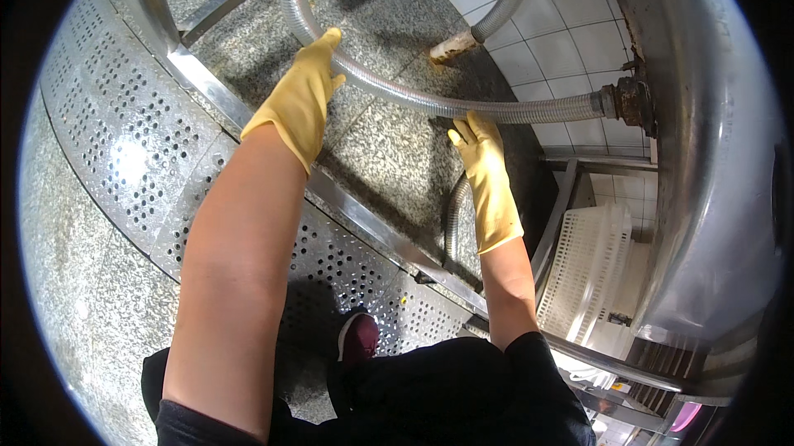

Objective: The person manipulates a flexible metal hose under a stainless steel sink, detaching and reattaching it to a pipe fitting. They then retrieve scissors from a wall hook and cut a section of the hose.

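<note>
Both my hands wear yellow rubber gloves. A clear ribbed hose (pixel 418 99) bends down from the upper left and runs right to a rusty pipe fitting (pixel 630 105) on the steel unit. At the bend, my left hand (pixel 304 90) is closed on the hose, fingers over its upper side and thumb below. Farther right, my right hand (pixel 484 161) has its fingers apart, with the tips at the hose's lower edge. Whether they curl beneath it is hidden.
A steel frame bar (pixel 364 213) crosses between me and the speckled stone floor (pixel 372 136). Perforated metal plates (pixel 116 107) lie left. A second hose (pixel 506 4) meets a stained white pipe (pixel 453 47) near the tiled wall (pixel 542 20). White plastic baskets (pixel 583 260) sit right, below the steel unit (pixel 695 198).
</note>
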The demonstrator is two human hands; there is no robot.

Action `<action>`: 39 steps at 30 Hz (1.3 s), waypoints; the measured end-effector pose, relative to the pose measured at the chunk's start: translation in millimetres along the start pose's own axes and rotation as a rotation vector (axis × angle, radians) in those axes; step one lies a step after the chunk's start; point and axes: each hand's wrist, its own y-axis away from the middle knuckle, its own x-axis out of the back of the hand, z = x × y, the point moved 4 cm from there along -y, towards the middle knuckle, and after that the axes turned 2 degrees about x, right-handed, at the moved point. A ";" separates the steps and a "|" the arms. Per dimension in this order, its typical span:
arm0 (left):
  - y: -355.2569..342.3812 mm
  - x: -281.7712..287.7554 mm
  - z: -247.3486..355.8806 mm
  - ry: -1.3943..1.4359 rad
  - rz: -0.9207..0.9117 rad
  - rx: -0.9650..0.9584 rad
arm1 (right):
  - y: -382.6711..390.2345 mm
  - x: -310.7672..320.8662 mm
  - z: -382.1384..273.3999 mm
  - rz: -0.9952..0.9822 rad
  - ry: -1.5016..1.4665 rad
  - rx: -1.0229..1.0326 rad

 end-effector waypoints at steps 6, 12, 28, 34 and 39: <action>1.6 -0.8 -2.5 -0.030 0.001 0.017 | -4.7 -1.1 0.2 0.125 -0.057 -0.016; 1.7 -0.7 -2.9 -0.044 0.003 0.017 | -7.2 3.6 -0.1 0.084 -0.034 -0.025; 14.7 1.8 -2.1 -0.033 0.013 0.031 | -3.5 -2.4 0.5 0.061 -0.066 -0.018; 10.1 2.6 -3.5 -0.027 0.009 0.026 | -4.5 -0.4 2.0 0.121 -0.082 -0.013; 2.5 4.1 -2.8 -0.076 0.007 0.022 | -1.9 -6.4 -2.2 0.094 -0.030 0.008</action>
